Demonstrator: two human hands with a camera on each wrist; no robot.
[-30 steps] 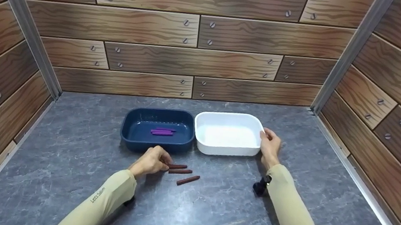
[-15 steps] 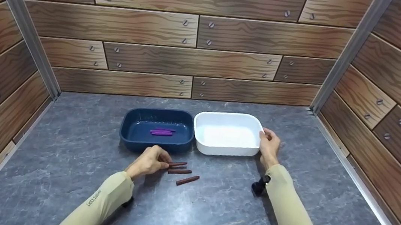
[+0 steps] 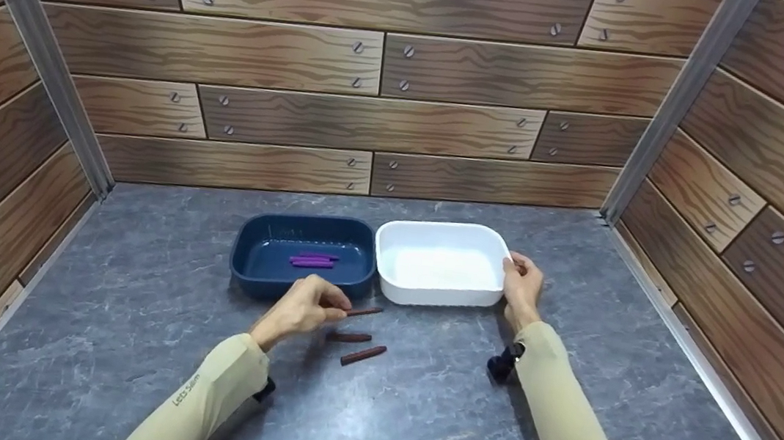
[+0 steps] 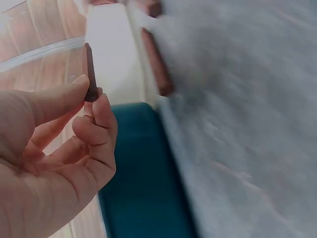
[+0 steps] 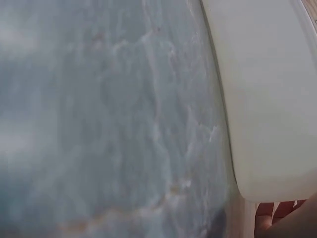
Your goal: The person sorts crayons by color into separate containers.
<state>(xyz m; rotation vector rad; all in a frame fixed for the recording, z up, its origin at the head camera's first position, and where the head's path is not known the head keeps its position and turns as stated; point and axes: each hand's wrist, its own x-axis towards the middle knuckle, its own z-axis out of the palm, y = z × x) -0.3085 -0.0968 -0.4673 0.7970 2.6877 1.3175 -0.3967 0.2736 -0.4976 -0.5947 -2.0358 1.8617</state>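
Observation:
My left hand (image 3: 307,308) pinches a brown crayon (image 3: 365,311) between thumb and fingertips, raised off the table in front of the two containers. In the left wrist view the held crayon (image 4: 89,74) points away from the fingertips. Two more brown crayons lie on the table: one crayon (image 3: 351,337) nearer the hand, another crayon (image 3: 363,355) slanted in front of it. Several purple crayons (image 3: 312,263) lie inside the dark blue container (image 3: 248,285). At the right end of the white container (image 3: 438,298), my right hand (image 3: 524,287) grips its wall; the right wrist view shows only part of the fingers.
Both containers stand side by side on the grey marbled tabletop (image 3: 369,424). Wood-patterned walls (image 3: 373,122) enclose the table at the back and on both sides, with metal strips at the corners.
My left hand has lifted one brown crayon from beside the others and moved it up and slightly right. My right hand keeps its place on the white container.

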